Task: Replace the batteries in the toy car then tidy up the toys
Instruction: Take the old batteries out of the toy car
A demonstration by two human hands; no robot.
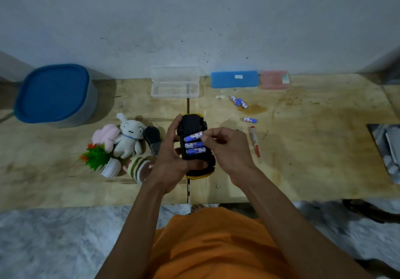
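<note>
1. Our right hand (227, 148) pinches the right end of the top battery (193, 136) between thumb and forefinger; the other fingers curl in.
2. Our left hand (171, 164) wraps the car (192, 127) from the left, thumb over the far end, fingers closed beneath it.
3. The car is held belly-up over the table (303, 170), near its front edge. Its underside is black, with yellow trim showing at both ends.
4. The open bay holds three blue-and-white cells side by side; the top one sits tilted, its right end raised, and the two below lie flat.
5. The black cover (152, 140) lies just left of the car, beside a white plush (127, 138), a pink plush (106, 133) and a small potted plant (97, 157).
6. To the right, a red screwdriver (255, 144) lies near our right hand; loose batteries (239, 101) lie farther back, with another (250, 120) between.
7. An open clear case (175, 90), a blue box (234, 79) and a pink box (273, 79) line the wall; a blue-lidded tub (54, 94) stands far left.
8. The right half of the table is mostly bare.
</note>
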